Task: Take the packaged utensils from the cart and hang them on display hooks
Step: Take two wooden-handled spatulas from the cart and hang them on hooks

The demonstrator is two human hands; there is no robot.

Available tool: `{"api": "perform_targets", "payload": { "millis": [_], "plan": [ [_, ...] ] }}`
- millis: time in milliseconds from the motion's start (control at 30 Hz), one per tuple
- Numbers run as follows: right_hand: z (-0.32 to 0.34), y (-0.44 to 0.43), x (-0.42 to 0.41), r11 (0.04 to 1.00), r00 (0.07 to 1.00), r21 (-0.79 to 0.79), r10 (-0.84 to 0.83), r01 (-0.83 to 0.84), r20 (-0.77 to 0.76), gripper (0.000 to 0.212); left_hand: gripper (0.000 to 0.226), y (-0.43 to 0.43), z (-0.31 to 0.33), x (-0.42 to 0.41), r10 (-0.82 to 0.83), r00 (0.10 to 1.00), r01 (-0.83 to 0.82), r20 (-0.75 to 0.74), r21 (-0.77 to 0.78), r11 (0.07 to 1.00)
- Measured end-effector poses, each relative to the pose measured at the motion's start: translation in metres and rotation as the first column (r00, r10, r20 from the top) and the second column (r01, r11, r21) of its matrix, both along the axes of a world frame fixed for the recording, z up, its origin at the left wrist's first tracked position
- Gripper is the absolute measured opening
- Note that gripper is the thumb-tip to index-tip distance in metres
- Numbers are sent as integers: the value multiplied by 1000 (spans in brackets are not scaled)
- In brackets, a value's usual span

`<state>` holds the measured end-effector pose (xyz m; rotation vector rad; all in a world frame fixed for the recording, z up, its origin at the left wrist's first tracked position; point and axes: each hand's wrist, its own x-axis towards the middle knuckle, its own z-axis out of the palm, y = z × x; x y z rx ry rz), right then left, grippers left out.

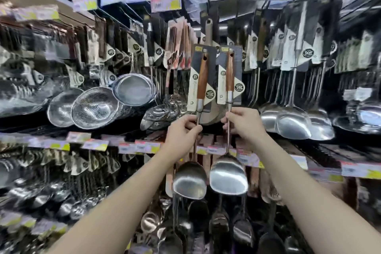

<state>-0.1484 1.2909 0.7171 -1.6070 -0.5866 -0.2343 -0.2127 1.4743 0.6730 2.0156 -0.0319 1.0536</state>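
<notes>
**Head view: two carded spatulas held up at the rack; hanging step in hand, neither hung yet.**

Left hand (182, 130) pinched the bare shaft of the left wood-handled steel spatula on its black-and-cream card (201, 82). Right hand (245, 123) pinched the shaft of the right wood-handled steel spatula on a matching card (228, 76). Both stood upright, just beside each other, before the middle of the rack's upper row, with their blades hanging in front of the yellow-and-white price-label rail (144, 147). Thin wire display hooks (238, 2) above were blurred, so the target hook could not be told. Cart not in view. Judged next move: raise one card, line its hole up with a free hook tip, then push it back.
</notes>
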Motion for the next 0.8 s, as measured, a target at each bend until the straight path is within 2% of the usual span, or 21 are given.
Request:
{"api": "perform_targets", "payload": {
  "millis": [167, 300, 433, 600, 800],
  "plan": [
    [10, 1, 2, 999, 999, 14, -29, 29, -23, 31, 21, 0, 11, 6, -116, 993, 117, 22, -59, 991],
    [22, -2, -5, 997, 997, 2, -72, 72, 21, 20, 18, -7, 26, 8, -195, 980, 198, 42, -108, 974],
    [35, -3, 8, 990, 985, 2, -143, 143, 95, 25, 19, -10, 42, 8, -224, 974, 226, 30, -120, 967],
    [56, -4, 19, 987, 976, 16, -159, 159, 149, 26, 34, -12, 61, 14, -254, 967, 256, 29, -152, 955],
    [80, -12, 36, 981, 964, 24, -191, 190, 185, 23, 21, -15, 86, 27, -277, 958, 285, 77, -147, 947]
  ]
}}
